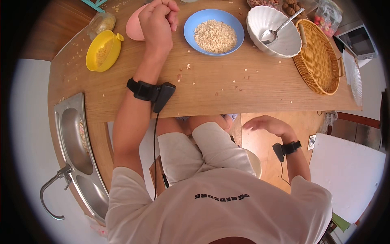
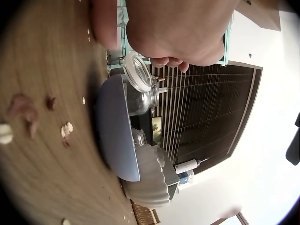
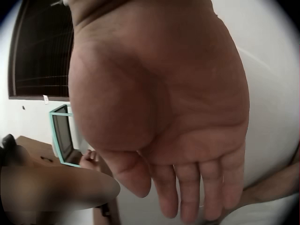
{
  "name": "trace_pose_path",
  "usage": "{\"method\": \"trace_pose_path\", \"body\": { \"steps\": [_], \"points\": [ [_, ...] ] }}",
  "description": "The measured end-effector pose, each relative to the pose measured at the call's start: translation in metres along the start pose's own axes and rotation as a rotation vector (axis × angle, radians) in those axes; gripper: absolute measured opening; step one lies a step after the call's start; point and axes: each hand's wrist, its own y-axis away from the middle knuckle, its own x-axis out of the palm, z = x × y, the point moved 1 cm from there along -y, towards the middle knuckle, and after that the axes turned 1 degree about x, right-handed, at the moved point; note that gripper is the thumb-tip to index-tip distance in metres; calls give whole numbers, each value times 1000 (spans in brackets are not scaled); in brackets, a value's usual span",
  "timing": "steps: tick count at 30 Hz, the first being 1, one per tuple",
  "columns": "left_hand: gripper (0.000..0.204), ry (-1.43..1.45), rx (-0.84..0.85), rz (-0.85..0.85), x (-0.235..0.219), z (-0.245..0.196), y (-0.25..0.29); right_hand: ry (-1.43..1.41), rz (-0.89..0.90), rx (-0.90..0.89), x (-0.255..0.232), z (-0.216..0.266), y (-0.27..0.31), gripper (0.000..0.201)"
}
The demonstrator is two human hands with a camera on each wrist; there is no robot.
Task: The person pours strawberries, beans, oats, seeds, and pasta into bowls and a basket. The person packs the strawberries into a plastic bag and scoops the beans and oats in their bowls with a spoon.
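My left hand (image 1: 158, 22) is over the table beside a pink dish (image 1: 134, 24), overlapping part of it in the head view. Its fingers are curled in toward the palm, and the inside of the hand is hidden. To its right sits a blue bowl (image 1: 189, 34) of oat flakes (image 1: 215, 36). In the left wrist view, the curled hand (image 2: 180, 28) shows above and past the blue bowl (image 2: 115, 126). My right hand (image 1: 268, 125) hangs beyond the table's near edge, by my leg. The right wrist view shows its bare palm (image 3: 164, 108) with fingers extended, holding nothing.
A yellow bowl (image 1: 91, 59) with small pale bits stands at left. A white fluted bowl (image 1: 254, 26) holds a spoon (image 1: 284, 22), with a wicker tray (image 1: 317, 69) at right. Loose flakes dot the tabletop (image 1: 227, 97). A steel sink (image 1: 73, 126) adjoins the left side.
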Motion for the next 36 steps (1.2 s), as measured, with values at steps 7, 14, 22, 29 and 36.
{"method": "trace_pose_path", "body": {
  "steps": [7, 14, 22, 29, 36],
  "points": [
    [16, 53, 1, 18, 2, 2, 3, -525, -665, 123, 42, -137, -197, 38],
    [19, -5, -47, -21, -7, -4, -1, -671, -264, 75, -11, -207, -109, 54],
    [19, -42, -83, -50, -16, 0, -10, -587, 467, -242, 23, 41, -29, 63],
    [16, 6, -32, -73, -14, -2, -8, -587, 586, -499, 29, 166, 2, 90],
    [17, -52, -134, -25, -13, -3, -5, -249, -10, -810, -30, 262, -19, 66]
  ]
}}
